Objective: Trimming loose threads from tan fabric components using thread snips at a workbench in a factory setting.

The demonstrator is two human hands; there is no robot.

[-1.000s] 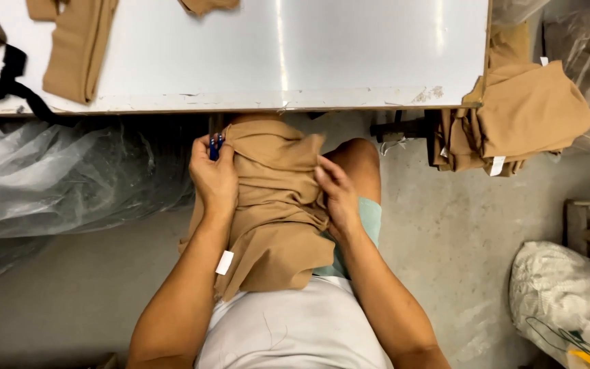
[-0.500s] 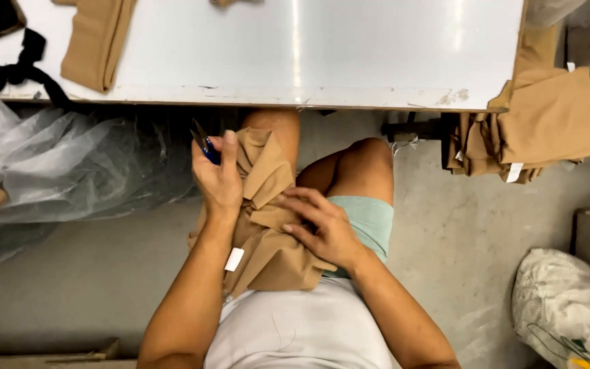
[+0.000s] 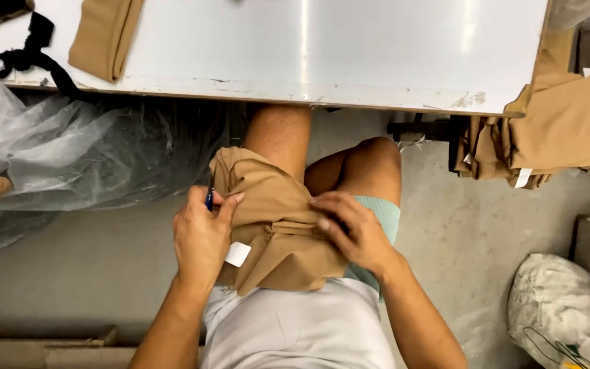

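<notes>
Tan cloth (image 3: 274, 225) lies bunched on the person's lap, between both hands. Left hand (image 3: 203, 236) curls against its left edge, thumb and fingers pinching the fabric, a small blue tool (image 3: 209, 199) tucked between the fingers. Right hand (image 3: 355, 229) presses down on the right side, fingers bent and gripping a fold.
</notes>
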